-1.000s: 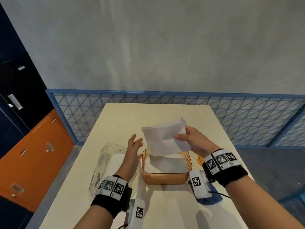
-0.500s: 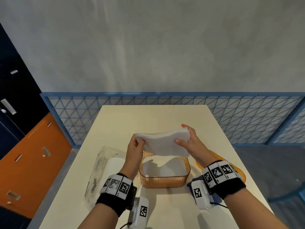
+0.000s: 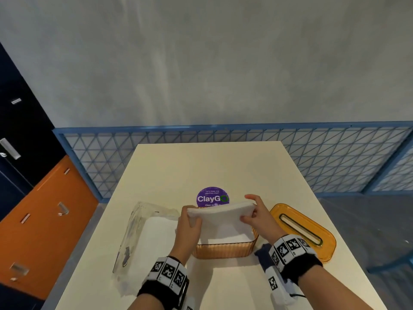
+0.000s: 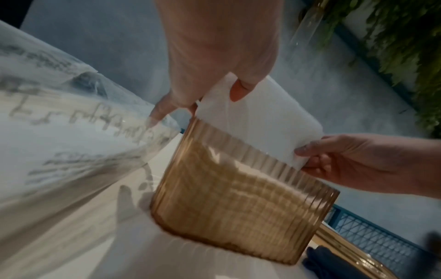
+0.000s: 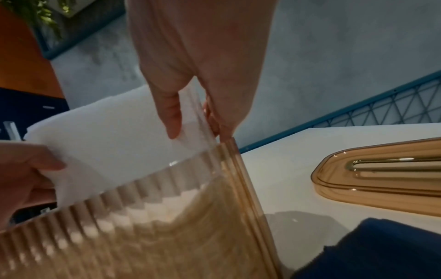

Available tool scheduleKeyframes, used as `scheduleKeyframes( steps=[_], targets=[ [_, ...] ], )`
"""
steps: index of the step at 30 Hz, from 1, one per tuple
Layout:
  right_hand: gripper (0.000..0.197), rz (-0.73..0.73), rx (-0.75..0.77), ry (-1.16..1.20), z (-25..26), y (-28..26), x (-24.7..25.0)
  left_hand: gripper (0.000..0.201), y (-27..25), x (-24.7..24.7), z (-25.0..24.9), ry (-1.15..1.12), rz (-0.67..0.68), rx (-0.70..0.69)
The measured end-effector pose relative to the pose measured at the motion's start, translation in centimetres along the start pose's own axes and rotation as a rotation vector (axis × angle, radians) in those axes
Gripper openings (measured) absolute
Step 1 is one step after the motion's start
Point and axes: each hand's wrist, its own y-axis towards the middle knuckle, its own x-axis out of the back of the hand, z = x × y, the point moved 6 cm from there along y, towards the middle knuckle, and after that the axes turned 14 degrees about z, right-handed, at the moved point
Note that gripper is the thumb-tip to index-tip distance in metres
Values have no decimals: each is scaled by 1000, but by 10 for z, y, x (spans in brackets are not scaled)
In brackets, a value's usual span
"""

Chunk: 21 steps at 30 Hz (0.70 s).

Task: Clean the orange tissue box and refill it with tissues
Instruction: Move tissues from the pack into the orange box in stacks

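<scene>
Holding the tissue stack (image 3: 220, 212) by its ends, left hand (image 3: 188, 227) and right hand (image 3: 257, 217) both pinching; I see the orange tissue box (image 3: 223, 251) directly below, long axes aligned.

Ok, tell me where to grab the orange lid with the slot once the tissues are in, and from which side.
Take the translucent orange lid by its two long edges, coming from above with the right hand, which is nearer. It lies flat on the cream table, right of the ribbed orange box. Its rounded rim is raised off the table, so fingers should get purchase there; the narrow slot probably gives none.
</scene>
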Motion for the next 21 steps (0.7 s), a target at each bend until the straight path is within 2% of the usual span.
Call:
scheduleKeyframes(
  steps=[3, 7, 11, 15, 18, 21],
  targets=[
    [46, -25, 4, -31, 0, 2, -1, 21, 7, -5, 17, 56, 14, 60],
    [38, -53, 42, 38, 8, 2, 3, 18, -1, -7, -7, 74, -25, 48],
    [27, 14, -40, -118, 0, 0, -2, 14, -3, -9, -4, 141, -66, 106],
    [20, -65, -91, -115, 4, 5, 8, 6, 3, 1, -6, 170, -97, 116],
    [25, -63, -151, -144, 3, 12, 10, 9, 10, 9, -5, 233, -124, 167],
    [35, -4, -238, -236, -7, 17, 4, 25, 15, 8, 5, 344, -89, 290]
  ],
)
